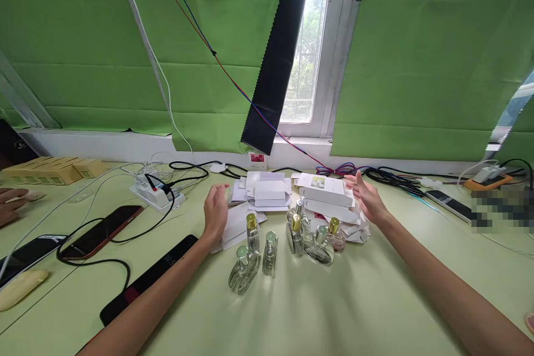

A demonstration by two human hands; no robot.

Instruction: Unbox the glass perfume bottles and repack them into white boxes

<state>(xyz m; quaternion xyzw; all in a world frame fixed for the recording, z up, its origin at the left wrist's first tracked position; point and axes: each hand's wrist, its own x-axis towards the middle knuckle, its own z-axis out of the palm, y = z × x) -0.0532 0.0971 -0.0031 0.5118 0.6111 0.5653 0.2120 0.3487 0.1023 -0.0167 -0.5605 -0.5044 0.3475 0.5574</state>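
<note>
My left hand (216,214) rests with slightly bent fingers at the left side of a pile of flattened white boxes (270,193) and holds nothing that I can see. On the right, my right hand (367,200) is open, fingers apart, against the edge of a second pile of white cartons (327,197), the top one printed with a pale flower. Between my forearms stand several clear glass perfume bottles: a gold-capped bottle (252,238), a slim silver-capped bottle (270,258), a round silver-capped bottle (244,273), and a cluster including an oval bottle (319,250) and a pinkish bottle (336,240).
A black phone (156,270) lies beneath my left forearm. Further left are a red-edged phone (104,231), a power strip (161,197), yellow boxes (52,171) and another person's hand (11,204). Coiled black cables (394,181) and a phone (450,204) lie right.
</note>
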